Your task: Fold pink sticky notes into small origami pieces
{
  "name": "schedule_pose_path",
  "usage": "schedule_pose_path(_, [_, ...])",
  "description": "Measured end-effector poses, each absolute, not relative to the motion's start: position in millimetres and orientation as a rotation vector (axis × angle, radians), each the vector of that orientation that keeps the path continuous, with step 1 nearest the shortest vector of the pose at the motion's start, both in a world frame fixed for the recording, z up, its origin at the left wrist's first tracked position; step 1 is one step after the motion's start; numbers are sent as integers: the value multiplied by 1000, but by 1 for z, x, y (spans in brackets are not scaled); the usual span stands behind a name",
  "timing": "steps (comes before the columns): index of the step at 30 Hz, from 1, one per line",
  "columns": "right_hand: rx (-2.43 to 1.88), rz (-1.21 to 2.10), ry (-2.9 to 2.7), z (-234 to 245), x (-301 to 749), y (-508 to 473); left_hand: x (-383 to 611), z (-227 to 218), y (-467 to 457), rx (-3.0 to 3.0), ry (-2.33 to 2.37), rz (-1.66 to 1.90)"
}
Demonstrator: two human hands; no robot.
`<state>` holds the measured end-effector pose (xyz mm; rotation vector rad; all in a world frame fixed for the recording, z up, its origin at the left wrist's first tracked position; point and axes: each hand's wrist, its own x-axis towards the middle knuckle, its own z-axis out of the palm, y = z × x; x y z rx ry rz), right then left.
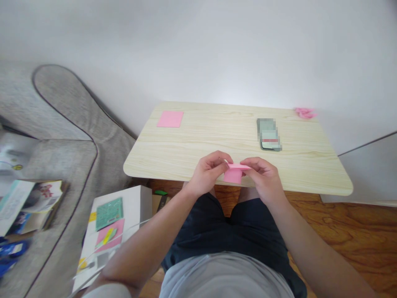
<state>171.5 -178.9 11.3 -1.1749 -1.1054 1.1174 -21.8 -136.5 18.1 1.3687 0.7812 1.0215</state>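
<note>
Left hand (pixel 212 170) and right hand (pixel 263 176) were both closed in a fingertip pinch on a folded pink paper (pixel 233 176), one at each side. The paper lay directly between the hands, about equally near to each. Its upper folded strip had its long axis running left to right, roughly parallel to the front edge of the wooden tabletop (pixel 214 132); a squarish flap extended from the strip toward the body. The paper was positioned at that front edge; whether it touched the surface could not be determined.

Beyond the right hand, toward the wall (pixel 217 54), lay a smartphone (pixel 268 136), partly pixelated. A flat pink paper square (pixel 170 118) lay near the far left corner, well apart from the left hand. A crumpled-looking pink item (pixel 305 113) sat at the far right corner. Between the square and the smartphone, and to the outer side of each hand, bare wood grain provided lateral room.
</note>
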Motion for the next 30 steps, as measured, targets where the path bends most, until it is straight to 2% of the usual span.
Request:
schedule_pose_path(5, [-1167, 1163, -1089, 9, 175, -177, -20, 18, -136, 1363, 803, 1112])
schedule_pose_path(14, [-1166, 1622, -844, 16, 171, -178, -17, 11, -142, 1524, 941, 1160])
schedule_pose_path(17, [-1159, 1685, -828, 18, 172, -178, -17, 9, -143, 1564, 971, 1168])
schedule_pose_path(23, [-1199, 1578, -896, 17, 175, -176, -23, 10, -144, 1580, 913, 1152])
schedule_pose_path(30, [-1318, 1202, -1346, 21, 178, -175, -28, 19, -141, 1602, 950, 1024])
